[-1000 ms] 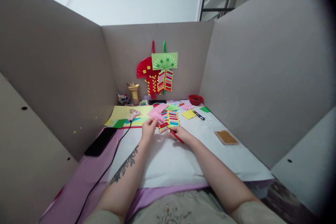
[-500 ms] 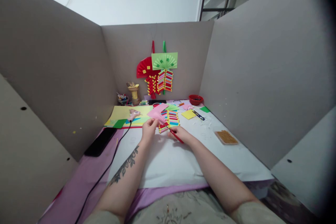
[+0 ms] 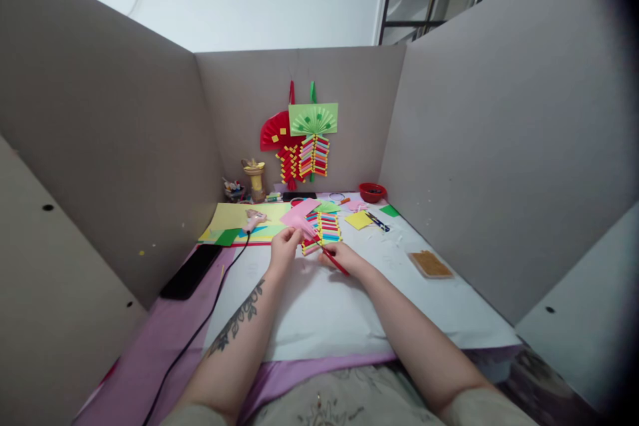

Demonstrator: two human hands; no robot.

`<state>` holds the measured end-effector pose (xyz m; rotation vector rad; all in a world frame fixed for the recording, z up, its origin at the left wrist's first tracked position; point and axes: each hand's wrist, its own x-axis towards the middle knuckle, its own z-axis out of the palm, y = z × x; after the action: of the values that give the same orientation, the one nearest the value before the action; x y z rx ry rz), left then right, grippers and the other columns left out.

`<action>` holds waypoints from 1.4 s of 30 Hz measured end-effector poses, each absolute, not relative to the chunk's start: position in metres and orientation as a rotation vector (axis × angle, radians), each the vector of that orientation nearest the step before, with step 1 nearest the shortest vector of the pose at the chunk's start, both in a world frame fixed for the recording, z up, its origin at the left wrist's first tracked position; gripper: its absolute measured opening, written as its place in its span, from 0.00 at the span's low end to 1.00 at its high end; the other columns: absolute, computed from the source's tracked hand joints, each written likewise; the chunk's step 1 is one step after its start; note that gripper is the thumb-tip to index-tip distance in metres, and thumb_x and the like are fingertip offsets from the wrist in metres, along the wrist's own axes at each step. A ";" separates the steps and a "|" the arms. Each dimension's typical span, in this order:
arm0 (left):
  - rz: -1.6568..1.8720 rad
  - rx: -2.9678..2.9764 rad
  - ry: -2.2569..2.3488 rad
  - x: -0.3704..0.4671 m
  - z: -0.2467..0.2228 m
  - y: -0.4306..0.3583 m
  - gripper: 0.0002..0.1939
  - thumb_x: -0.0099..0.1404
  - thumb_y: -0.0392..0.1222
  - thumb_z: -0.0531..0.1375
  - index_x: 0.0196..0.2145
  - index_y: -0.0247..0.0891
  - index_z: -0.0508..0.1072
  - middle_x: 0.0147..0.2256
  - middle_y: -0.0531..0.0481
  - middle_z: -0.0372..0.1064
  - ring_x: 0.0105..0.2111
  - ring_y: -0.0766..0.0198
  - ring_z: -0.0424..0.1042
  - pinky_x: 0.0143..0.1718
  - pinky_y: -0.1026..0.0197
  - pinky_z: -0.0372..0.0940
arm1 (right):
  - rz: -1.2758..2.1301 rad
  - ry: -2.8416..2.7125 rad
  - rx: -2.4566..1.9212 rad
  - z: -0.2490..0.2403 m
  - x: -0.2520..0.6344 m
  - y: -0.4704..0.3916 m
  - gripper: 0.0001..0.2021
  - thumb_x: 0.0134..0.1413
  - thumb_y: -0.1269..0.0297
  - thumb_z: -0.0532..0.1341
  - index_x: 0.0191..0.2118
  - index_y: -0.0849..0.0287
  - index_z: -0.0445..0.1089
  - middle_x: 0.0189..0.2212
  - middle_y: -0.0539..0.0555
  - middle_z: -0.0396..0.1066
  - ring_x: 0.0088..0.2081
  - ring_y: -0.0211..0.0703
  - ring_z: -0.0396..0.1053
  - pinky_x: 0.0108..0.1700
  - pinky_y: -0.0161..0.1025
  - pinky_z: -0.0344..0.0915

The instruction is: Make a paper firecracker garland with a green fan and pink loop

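Note:
A sheet of pink paper (image 3: 298,215) is pinched between the fingers of my left hand (image 3: 285,246), near its lower edge. My right hand (image 3: 344,257) grips what look like red-handled scissors (image 3: 335,261), tip pointing up and left at the paper's narrow lower right end. How far the blades are parted is too small to see. Just behind my hands lies a row of rolled paper tubes (image 3: 329,226) in red, pink, yellow and blue, partly covered by the pink paper.
A glue gun (image 3: 255,218) with a black cord lies on yellow sheets at left, near a black phone (image 3: 191,271). At right are a yellow square (image 3: 358,220), a dark blue cutter-like tool (image 3: 378,221), a red bowl (image 3: 372,192) and a brown-filled tray (image 3: 430,264). Grey panels surround the table.
The view has tilted up very slightly, so everything sits a little lower. Both hands keep their holds, with hardly any visible movement.

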<state>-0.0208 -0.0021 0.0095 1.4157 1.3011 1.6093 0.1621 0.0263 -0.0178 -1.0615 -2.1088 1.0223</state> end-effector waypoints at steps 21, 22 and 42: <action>1.591 1.420 1.278 -0.019 0.009 -0.002 0.15 0.57 0.51 0.58 0.25 0.35 0.72 0.25 0.49 0.70 0.27 0.63 0.68 0.27 0.64 0.58 | 1.017 -2.103 -1.061 -0.019 0.161 0.027 0.13 0.47 0.57 0.58 0.28 0.63 0.72 0.18 0.47 0.60 0.21 0.31 0.53 0.22 0.29 0.51; 1.596 1.418 1.279 -0.019 0.010 -0.003 0.15 0.57 0.51 0.58 0.25 0.35 0.72 0.25 0.49 0.70 0.27 0.63 0.68 0.27 0.64 0.58 | 1.023 -2.102 -1.061 -0.019 0.161 0.027 0.13 0.47 0.57 0.58 0.28 0.63 0.72 0.18 0.47 0.60 0.21 0.31 0.53 0.22 0.29 0.51; 1.572 1.484 1.295 -0.017 0.012 -0.006 0.11 0.57 0.46 0.57 0.23 0.36 0.72 0.22 0.51 0.68 0.25 0.65 0.65 0.27 0.64 0.57 | 1.018 -2.075 -1.066 -0.023 0.159 0.030 0.11 0.45 0.60 0.59 0.27 0.63 0.72 0.18 0.48 0.62 0.21 0.32 0.54 0.23 0.30 0.53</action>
<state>-0.0173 -0.0057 0.0121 1.4845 1.2946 1.5717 0.1589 0.0302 -0.0232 -1.0658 -2.0752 1.0184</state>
